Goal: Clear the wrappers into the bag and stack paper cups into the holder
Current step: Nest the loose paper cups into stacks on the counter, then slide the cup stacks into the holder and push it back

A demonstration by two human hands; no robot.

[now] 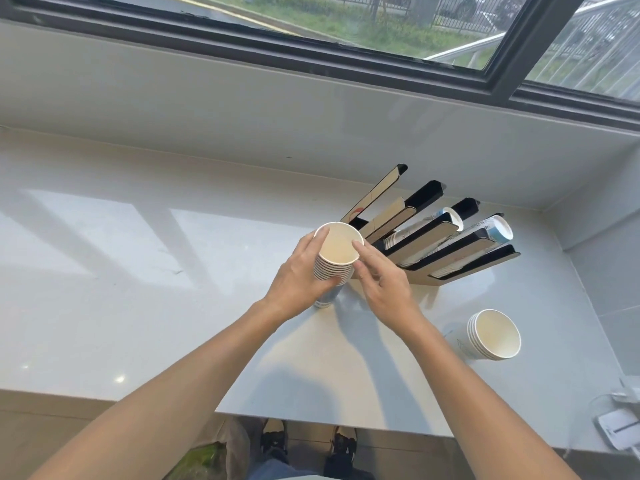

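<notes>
Head view: left hand (298,282) grips cup stack (334,261); right hand (388,289) fingertips touch rim.

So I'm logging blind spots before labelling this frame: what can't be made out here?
All in the head view:
- Base of the held cup stack: hidden by the left hand.
- Cup counts in the holder: slats cover them.
- Object at the right edge: cut off.
- No bag or wrappers in frame.
</notes>
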